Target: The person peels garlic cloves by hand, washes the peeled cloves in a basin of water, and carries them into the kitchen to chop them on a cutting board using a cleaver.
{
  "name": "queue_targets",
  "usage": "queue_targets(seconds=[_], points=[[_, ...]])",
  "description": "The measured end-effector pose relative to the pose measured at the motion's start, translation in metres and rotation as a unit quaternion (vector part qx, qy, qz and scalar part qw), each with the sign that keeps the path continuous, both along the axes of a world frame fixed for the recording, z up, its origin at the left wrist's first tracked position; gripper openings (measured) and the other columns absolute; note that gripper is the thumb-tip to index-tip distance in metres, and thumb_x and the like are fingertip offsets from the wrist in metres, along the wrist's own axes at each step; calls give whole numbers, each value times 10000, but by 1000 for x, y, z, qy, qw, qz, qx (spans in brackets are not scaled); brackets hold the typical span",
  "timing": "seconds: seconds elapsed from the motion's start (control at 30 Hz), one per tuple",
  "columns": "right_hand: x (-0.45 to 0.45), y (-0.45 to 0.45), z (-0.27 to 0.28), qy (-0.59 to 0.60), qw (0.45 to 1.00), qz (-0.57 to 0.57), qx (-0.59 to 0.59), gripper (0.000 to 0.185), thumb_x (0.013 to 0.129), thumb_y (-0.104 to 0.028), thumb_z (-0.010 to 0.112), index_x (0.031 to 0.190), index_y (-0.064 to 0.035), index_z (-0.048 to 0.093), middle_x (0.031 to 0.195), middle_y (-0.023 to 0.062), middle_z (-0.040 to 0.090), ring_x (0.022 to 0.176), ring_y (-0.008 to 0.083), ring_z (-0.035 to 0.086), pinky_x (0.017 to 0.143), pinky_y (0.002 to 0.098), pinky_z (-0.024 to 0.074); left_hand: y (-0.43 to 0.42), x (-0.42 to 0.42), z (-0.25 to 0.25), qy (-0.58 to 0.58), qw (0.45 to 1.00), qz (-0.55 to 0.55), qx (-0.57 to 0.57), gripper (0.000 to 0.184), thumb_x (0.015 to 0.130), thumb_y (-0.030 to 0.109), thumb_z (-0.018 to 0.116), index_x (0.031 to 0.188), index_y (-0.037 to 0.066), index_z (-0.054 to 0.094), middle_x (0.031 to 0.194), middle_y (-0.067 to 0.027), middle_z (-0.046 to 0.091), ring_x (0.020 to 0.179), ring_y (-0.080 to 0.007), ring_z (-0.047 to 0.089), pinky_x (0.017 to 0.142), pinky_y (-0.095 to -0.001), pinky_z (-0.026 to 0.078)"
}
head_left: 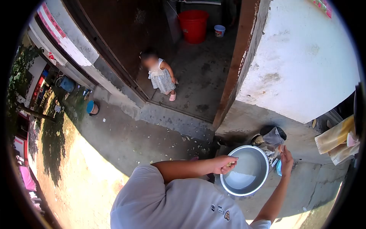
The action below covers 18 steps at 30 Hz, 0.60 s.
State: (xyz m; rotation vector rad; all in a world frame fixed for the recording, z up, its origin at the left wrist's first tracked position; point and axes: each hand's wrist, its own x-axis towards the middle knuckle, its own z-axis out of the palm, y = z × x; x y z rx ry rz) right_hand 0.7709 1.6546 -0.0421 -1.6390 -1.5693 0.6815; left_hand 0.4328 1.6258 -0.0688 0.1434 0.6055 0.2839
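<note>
My left hand [223,164] is closed around small pale yellowish pieces [230,164], at the left rim of a round metal basin [224,183]. Cloudy-looking water [244,168] stands in the basin. My right hand [286,161] is raised just right of the basin, its fingers bent together. A small reddish-brown thing shows at its fingertips, too small to name. Below and beside that hand is a light-blue container [279,168], partly hidden by the hand. A dark bucket [281,133] with a grey plastic bag [273,137] in it stands just beyond the basin.
A small person [162,78] stands inside the doorway, near the raised sill [175,120]. Behind are a red bucket [193,26] and a small white-and-blue tub [219,31]. Cloths [335,139] hang at right. A blue bucket [92,108] stands left; scraps litter the concrete.
</note>
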Motion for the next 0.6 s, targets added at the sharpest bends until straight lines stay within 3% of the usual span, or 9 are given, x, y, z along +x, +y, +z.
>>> queue_targets(seconds=[0.13, 0.2, 0.23, 0.3, 0.37, 0.4, 0.5, 0.53, 0.6], points=[[3, -3, -7, 29, 998, 29, -37, 381, 837, -67, 503, 1207, 7, 453, 1095, 115, 542, 973, 179, 525, 829, 257, 399, 10, 5, -1, 20, 1000, -8, 11, 318, 860, 381, 475, 711, 101, 476, 545, 44, 392, 353, -18, 261, 327, -186, 168], [-7, -10, -19, 297, 948, -114, -24, 382, 892, -192, 427, 1236, -27, 425, 1123, 93, 522, 1012, 186, 506, 830, 271, 410, 15, 9, -3, 40, 999, -14, 9, 322, 858, 387, 477, 701, 106, 474, 541, 48, 370, 363, -23, 245, 336, -190, 166], [-7, -12, -32, 296, 948, -111, -28, 382, 892, -192, 427, 1236, -27, 425, 1123, 93, 522, 1012, 186, 506, 830, 271, 410, 16, 10, -6, 39, 999, -10, 5, 322, 858, 387, 477, 701, 106, 474, 541, 48, 370, 363, -23, 245, 336, -190, 166], [-10, -17, -75, 625, 740, -247, -13, 390, 892, -256, 406, 1209, -32, 431, 1132, 108, 497, 992, 213, 515, 835, 297, 435, 19, 10, -11, 19, 1000, -2, -25, 318, 858, 378, 478, 703, 102, 477, 564, 38, 386, 379, -31, 268, 338, -190, 164], [-1, -15, -145, 690, 693, -205, -34, 300, 892, -229, 399, 1097, -31, 493, 1039, 95, 536, 908, 195, 544, 795, 314, 470, 16, 12, -24, 31, 999, 13, -26, 311, 858, 367, 479, 704, 98, 478, 573, 33, 393, 389, -36, 279, 339, -187, 169], [0, -14, -170, 771, 621, -129, -55, 237, 885, -201, 415, 989, -25, 536, 950, 83, 575, 860, 187, 560, 770, 328, 487, 16, 14, -29, 38, 999, 21, -21, 304, 859, 357, 480, 706, 94, 479, 583, 27, 399, 398, -41, 290, 340, -185, 174], [-25, 5, -183, 821, 571, -12, -4, 235, 901, -203, 394, 866, -36, 556, 839, 74, 613, 879, 204, 570, 749, 336, 490, 14, 10, -37, 53, 998, 18, -26, 291, 858, 337, 484, 710, 86, 482, 600, 19, 413, 406, -46, 301, 340, -183, 187], [-45, 14, -154, 774, 602, -196, -28, 239, 888, -209, 428, 766, -54, 562, 666, 42, 570, 676, 181, 553, 732, 319, 490, 13, 11, -39, 52, 998, 17, -29, 291, 858, 337, 484, 710, 86, 482, 600, 19, 413, 406, -46, 301, 340, -183, 187], [-41, 13, -164, 784, 613, -96, -21, 233, 888, -213, 431, 771, -63, 565, 624, 27, 528, 611, 167, 496, 749, 326, 480, 12, 9, -41, 52, 998, 32, -33, 268, 856, 318, 491, 721, 87, 488, 604, 18, 421, 408, -45, 304, 339, -182, 196]])
